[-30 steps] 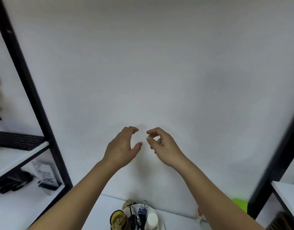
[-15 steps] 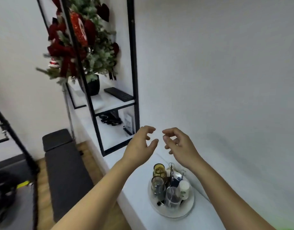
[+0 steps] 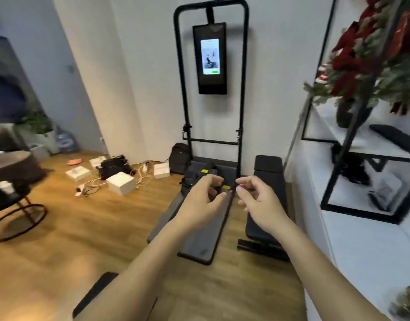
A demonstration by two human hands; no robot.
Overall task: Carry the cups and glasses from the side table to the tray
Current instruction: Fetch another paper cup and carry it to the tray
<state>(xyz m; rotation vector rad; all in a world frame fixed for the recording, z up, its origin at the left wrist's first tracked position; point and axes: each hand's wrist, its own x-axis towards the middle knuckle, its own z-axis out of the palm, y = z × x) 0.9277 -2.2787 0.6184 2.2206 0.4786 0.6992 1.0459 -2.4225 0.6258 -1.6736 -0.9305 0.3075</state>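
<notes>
Wooden floor [image 3: 60, 239] is filling the lower view; a white wall is standing behind a black frame with a lit screen [image 3: 210, 57]. White boxes [image 3: 121, 182] and cables are lying on the floor near the wall's foot. A dark round side table [image 3: 11, 167] is showing at the left edge, a small white cup [image 3: 5, 186] sitting blurred near its front edge. A black-framed shelf [image 3: 361, 144] is standing at right.

Versus 0.5 s ago: the round tray of glasses is no longer showing; the view is now facing the room.

Left hand [image 3: 200, 202] and right hand [image 3: 259, 202] are hanging mid-air, loosely curled, holding nothing, fingertips near each other.

Open floor is lying between the hands and the side table; a dark bench [image 3: 266, 200] and mat [image 3: 199, 239] are lying directly below.
</notes>
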